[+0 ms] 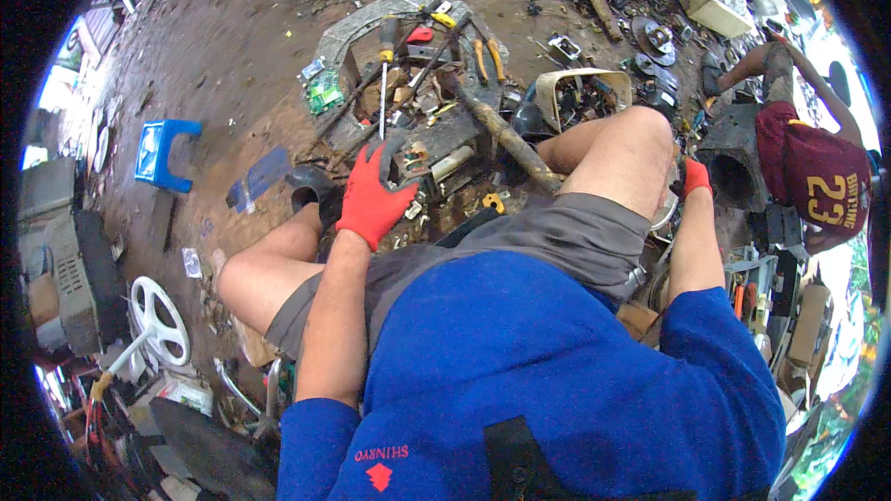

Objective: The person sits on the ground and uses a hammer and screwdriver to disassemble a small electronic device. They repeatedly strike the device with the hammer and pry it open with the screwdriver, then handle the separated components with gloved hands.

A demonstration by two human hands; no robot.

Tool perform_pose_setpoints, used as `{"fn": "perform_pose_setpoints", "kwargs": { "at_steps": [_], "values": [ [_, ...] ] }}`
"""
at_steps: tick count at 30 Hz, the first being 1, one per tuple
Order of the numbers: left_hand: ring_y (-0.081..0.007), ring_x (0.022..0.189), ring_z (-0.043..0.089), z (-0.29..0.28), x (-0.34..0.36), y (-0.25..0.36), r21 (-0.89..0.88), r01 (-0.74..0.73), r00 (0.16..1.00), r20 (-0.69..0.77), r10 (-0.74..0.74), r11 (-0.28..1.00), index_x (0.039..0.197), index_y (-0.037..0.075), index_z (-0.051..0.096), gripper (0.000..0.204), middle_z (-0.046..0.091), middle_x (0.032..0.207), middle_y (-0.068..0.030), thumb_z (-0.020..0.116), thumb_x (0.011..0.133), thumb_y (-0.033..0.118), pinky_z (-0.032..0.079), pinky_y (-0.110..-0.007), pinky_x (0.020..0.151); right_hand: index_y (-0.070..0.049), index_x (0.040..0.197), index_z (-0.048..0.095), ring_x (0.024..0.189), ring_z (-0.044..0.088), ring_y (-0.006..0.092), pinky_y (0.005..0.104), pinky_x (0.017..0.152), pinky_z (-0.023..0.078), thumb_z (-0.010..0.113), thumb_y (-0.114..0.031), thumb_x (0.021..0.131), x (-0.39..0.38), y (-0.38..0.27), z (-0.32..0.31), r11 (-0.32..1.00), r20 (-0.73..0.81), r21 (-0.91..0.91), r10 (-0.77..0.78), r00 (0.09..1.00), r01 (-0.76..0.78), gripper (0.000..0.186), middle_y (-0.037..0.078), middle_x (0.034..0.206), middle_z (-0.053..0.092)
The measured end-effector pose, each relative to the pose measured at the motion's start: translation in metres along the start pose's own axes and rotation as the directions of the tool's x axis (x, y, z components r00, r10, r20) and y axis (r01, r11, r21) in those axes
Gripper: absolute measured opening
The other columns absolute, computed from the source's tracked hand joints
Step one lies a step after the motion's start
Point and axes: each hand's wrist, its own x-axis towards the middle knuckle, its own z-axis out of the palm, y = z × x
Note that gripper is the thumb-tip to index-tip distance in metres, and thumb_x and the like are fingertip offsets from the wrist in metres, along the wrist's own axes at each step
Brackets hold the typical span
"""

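Note:
My left hand, in a red glove with dark grey fingertips, is at the near edge of a low, worn work stand. Its thumb stands apart from the fingers, and I see nothing held between them. Just beyond the fingertips ends the shaft of a long screwdriver lying across the stand. Around it are pliers with orange handles, a yellow-handled tool, a red-handled piece, a green circuit board and small scrap. My right hand, also red-gloved, is out beside my right knee; its fingers are hidden.
A thick rod slants from the stand toward my legs. A cream bin of scrap stands beyond my right knee. Left are a blue stool and a white wheel. Another person bends at the right beside a dark box-shaped part.

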Motion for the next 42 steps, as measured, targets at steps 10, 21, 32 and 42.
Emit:
{"fn": "perform_pose_setpoints", "kwargs": {
  "at_steps": [10, 21, 32, 42],
  "values": [
    [-0.0334, 0.116, 0.05, 0.031, 0.009, -0.004, -0.014, 0.016, 0.999, -0.036, -0.016, 1.0, 0.122, 0.01, 0.056, 0.058, 0.053, 0.123, -0.0161, 0.074, 0.067, 0.014, 0.041, -0.039, 0.099, -0.004, 0.108, 0.063, 0.085, 0.065, 0.0239, 0.0348, 0.079, 0.05, 0.065, -0.019, 0.082, -0.283, -0.203, 0.137, 0.295, -0.101, -0.006, -0.951, 0.293, 0.956, 0.031, 0.013, 0.096, 0.068],
    [-0.032, 0.115, 0.052, 0.059, 0.015, -0.021, 0.035, -0.018, 0.993, -0.118, 0.022, 0.999, 0.119, 0.008, 0.057, 0.05, 0.055, 0.12, -0.0148, 0.072, 0.072, 0.012, 0.041, -0.038, 0.099, -0.006, 0.129, 0.046, 0.113, 0.053, 0.0361, 0.04, 0.095, 0.043, 0.066, -0.026, 0.079, -0.368, -0.121, 0.328, 0.225, 0.714, 0.118, -0.696, 0.075, 0.967, 0.057, 0.02, 0.122, 0.054],
    [-0.0335, 0.116, 0.051, 0.056, 0.013, -0.021, -0.044, 0.066, 0.994, -0.082, -0.07, 0.997, 0.12, 0.005, 0.053, 0.054, 0.053, 0.123, -0.0169, 0.071, 0.07, 0.011, 0.04, -0.038, 0.1, -0.005, 0.111, 0.062, 0.093, 0.063, 0.0193, 0.0332, 0.085, 0.047, 0.066, -0.016, 0.081, -0.361, -0.122, 0.332, 0.63, 0.758, 0.214, -0.589, 0.28, 0.746, 0.033, 0.013, 0.101, 0.067],
    [-0.0349, 0.115, 0.05, 0.052, 0.011, -0.033, -0.16, 0.055, 0.992, -0.101, -0.072, 0.986, 0.12, 0.004, 0.051, 0.053, 0.052, 0.122, -0.0181, 0.07, 0.07, 0.01, 0.041, -0.039, 0.098, -0.004, 0.112, 0.062, 0.09, 0.057, 0.0111, 0.0286, 0.083, 0.046, 0.063, -0.01, 0.084, -0.352, -0.118, 0.341, 0.724, 0.775, 0.391, -0.592, 0.221, 0.568, 0.03, 0.003, 0.1, 0.066]
  ]
}}
